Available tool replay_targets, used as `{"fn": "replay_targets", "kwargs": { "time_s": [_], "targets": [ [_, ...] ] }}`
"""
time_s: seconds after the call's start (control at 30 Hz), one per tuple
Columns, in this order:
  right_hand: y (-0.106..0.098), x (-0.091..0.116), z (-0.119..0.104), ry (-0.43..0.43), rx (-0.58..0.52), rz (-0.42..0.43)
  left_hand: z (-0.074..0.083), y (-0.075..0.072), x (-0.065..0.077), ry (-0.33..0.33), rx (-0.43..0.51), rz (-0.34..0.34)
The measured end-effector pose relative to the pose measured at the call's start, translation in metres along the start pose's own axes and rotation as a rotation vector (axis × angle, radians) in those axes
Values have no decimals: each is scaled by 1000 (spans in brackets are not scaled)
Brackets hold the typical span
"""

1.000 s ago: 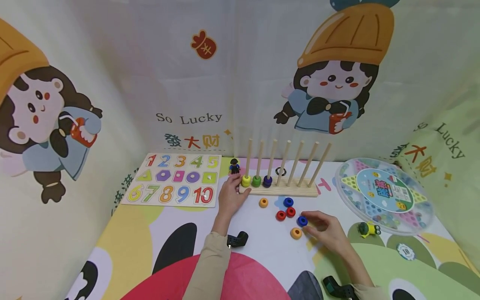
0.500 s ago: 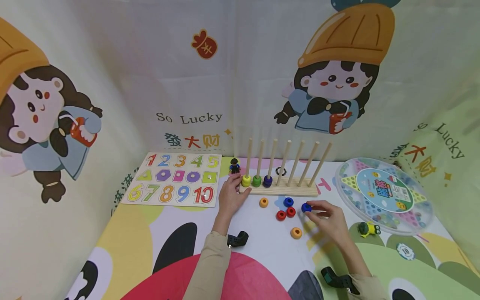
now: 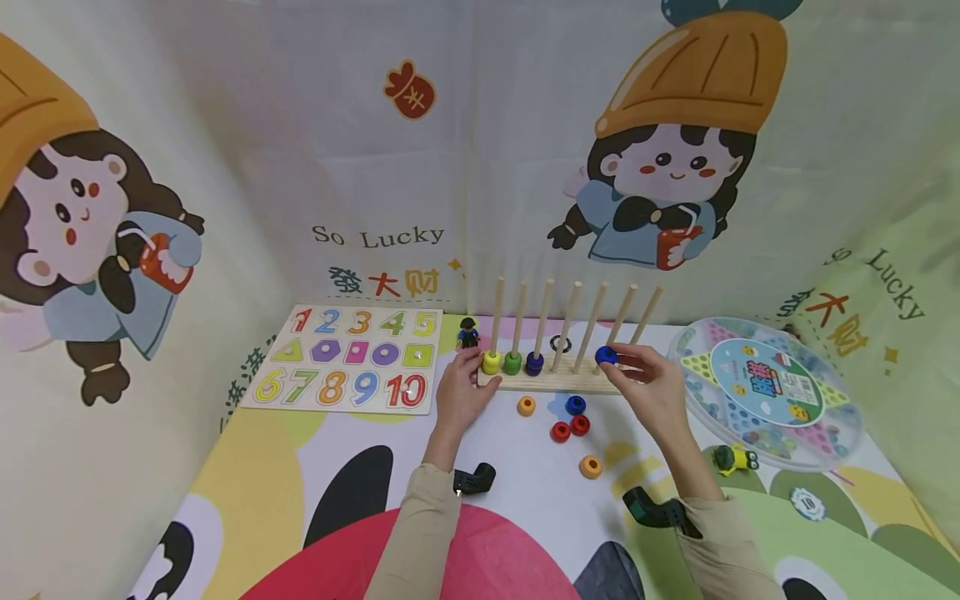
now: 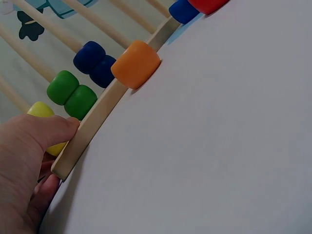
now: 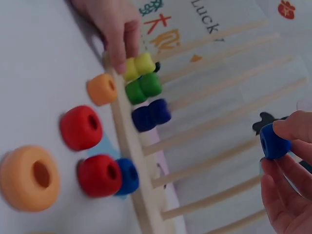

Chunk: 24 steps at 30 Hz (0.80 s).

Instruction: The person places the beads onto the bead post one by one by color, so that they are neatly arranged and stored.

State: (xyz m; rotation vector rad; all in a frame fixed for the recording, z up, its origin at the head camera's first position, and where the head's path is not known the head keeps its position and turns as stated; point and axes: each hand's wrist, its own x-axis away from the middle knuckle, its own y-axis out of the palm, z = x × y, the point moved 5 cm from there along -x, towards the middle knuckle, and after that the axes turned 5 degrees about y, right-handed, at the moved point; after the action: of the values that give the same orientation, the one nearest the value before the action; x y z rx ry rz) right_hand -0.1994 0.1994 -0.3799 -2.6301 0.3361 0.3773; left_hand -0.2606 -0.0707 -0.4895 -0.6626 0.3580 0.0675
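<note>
1. The step in hand seemed to be taking a blue bead (image 3: 605, 356) to a bare peg on the rack (image 3: 555, 383)
2. That bead was off the table at the rack's right part; the head view showed it in front of the sixth peg (image 3: 621, 312) from the left, but no peg showed through its hole, and which peg it was meant for could not be told
3. The next move would likely call for bringing the hole squarely over a peg's tip, then letting the bead slide down
4. The right hand (image 3: 652, 392) pinched the bead between thumb and bent fingers, its forearm slanting in from the near right
5. The left hand (image 3: 463, 400) gripped the rack's left end, thumb toward the near edge and fingers round the end, apparently to steady it
6. The three left pegs bore yellow beads (image 3: 491, 364), green beads (image 3: 512, 364) and dark blue beads (image 3: 534, 364), two of each
7. On the near side of the rack lay two orange beads (image 3: 591, 467), two red beads (image 3: 560, 432) and a loose blue bead (image 3: 576, 405)
</note>
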Motion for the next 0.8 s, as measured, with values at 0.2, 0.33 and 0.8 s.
{"fn": "replay_targets", "kwargs": {
  "time_s": [0.2,0.33,0.8],
  "targets": [
    [1,-7,-46,-99,-23,13,-1,0,0,-5,-3,-7],
    [-1,-18,-50,-132,-52,25,1,-1,1,17,11,6],
    [3,-49,-81,-178,-51,49,0,0,1,38,-1,22]
  ]
}}
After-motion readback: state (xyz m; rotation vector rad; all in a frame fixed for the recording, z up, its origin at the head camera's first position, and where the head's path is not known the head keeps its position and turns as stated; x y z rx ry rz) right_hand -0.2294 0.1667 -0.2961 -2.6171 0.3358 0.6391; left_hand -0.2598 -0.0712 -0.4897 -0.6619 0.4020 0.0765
